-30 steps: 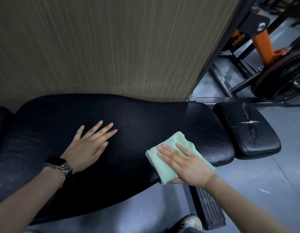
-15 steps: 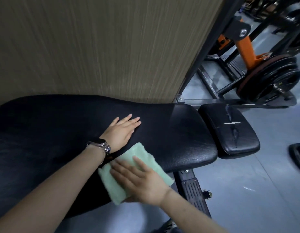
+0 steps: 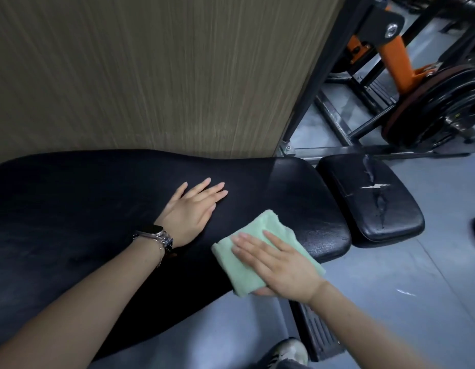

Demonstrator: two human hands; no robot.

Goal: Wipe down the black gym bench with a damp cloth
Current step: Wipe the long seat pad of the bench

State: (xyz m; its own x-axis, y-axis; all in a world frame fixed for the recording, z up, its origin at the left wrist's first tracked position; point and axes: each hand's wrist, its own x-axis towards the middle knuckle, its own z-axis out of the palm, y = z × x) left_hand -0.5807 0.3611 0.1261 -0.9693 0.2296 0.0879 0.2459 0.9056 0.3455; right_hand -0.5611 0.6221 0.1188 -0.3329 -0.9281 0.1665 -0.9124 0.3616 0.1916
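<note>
The long black gym bench runs from left to right in front of a wood-grain wall. My left hand, with a watch on its wrist, rests flat on the bench's middle with straight fingers. A folded light green cloth lies at the bench's near edge, close to its right end. My right hand presses on the cloth with straight fingers, and its thumb is tucked under the cloth's near edge. A separate black seat pad, cracked on top, sits just right of the bench.
The wood-grain wall stands close behind the bench. A black and orange weight machine with plates is at the back right. Grey floor lies to the right, with my shoe and a ribbed bench foot below.
My right hand has slid the cloth rightward along the near edge toward the bench's right end. My left hand, which moved right earlier, has stayed flat in place.
</note>
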